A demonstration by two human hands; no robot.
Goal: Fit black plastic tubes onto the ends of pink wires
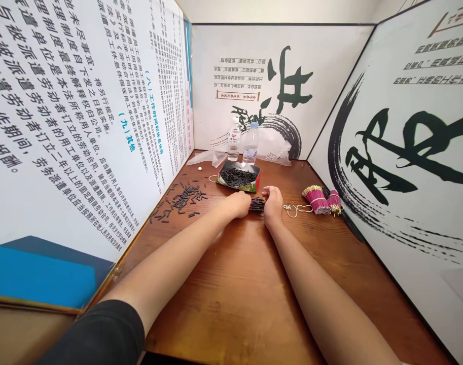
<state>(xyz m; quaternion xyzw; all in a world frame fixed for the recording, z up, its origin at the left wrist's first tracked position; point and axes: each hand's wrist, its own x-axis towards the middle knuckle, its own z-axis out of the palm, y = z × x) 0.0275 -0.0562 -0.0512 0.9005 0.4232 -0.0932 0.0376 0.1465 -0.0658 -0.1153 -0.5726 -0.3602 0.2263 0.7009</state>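
Observation:
A bundle of thin dark sticks (pixel 257 204) lies on the table between my two hands. My left hand (pixel 239 204) is closed around its left end, knuckles up. At the right end my right hand (pixel 273 205) is cupped with its palm turned inward; its fingers are loosely bent and not wrapped round the bundle. Just behind stands an open box (pixel 257 183) filled with small black tube-like pieces (pixel 237 176). More black pieces (pixel 185 197) lie scattered to the left of my left hand.
Two bundles of magenta sticks with yellowish tips (pixel 317 200) lie on the right, beside loose rubber bands (pixel 292 210). Two plastic bottles (pixel 250 144) and clear plastic bags (pixel 277 152) stand or lie at the back. Printed panels (pixel 284 91) wall in the wooden table (pixel 231 294).

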